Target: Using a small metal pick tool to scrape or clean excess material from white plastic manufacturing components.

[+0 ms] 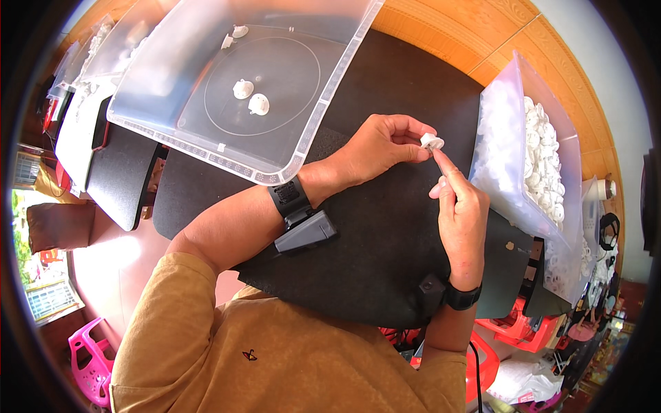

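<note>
My left hand [383,146] pinches a small white plastic part [432,142] over the black table [385,255]. My right hand [460,210] is just below it, the index fingertip touching the part, with another small white piece [441,184] held between thumb and fingers. Both wrists carry black strapped devices. A clear plastic bin [506,138] full of several white parts stands right of my hands. A wide clear tray [227,82] lies to the upper left, holding two white parts [250,97] near its middle and two more at its far edge.
More clear containers with white pieces [89,62] sit at the far left. A single white part [510,246] lies on the table by the bin. Red and pink plastic stools [89,365] stand on the floor below.
</note>
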Demonstrator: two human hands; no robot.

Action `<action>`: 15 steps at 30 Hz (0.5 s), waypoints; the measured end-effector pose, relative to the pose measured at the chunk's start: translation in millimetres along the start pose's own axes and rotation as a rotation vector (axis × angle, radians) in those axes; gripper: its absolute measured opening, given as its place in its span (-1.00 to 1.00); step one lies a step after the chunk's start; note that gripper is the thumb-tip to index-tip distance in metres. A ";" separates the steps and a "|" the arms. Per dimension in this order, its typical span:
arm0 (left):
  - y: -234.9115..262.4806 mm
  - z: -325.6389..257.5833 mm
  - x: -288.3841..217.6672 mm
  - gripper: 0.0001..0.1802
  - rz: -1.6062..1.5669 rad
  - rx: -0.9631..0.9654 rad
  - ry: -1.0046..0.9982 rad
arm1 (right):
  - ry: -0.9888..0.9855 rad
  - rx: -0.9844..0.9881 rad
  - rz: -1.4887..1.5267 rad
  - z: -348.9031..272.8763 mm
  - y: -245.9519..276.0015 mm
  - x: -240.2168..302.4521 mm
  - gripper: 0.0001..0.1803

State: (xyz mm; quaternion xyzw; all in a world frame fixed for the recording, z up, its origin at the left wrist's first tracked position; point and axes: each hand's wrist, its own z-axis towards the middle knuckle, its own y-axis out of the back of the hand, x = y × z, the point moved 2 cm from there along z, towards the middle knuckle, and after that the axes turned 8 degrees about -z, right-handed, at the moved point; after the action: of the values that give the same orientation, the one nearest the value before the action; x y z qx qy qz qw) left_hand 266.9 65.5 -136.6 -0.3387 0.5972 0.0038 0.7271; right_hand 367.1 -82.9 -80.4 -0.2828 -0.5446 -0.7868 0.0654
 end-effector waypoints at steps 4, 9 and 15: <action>-0.8 -0.8 -1.7 -0.68 0.002 -0.007 -0.007 | -0.017 0.002 0.020 -0.2 1.1 -0.2 -0.50; -2.0 -1.0 -3.4 -0.68 -0.002 -0.013 -0.009 | -0.017 -0.002 0.003 -0.6 2.0 2.1 -0.51; -0.4 -0.3 -1.5 -0.66 -0.004 -0.006 -0.010 | -0.019 0.015 -0.012 -0.6 0.3 0.8 -0.50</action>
State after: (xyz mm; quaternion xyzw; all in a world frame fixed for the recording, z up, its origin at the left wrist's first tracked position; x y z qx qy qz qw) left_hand 266.3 65.6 -135.2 -0.3419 0.5928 0.0059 0.7292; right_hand 366.4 -83.4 -79.9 -0.2865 -0.5530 -0.7802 0.0575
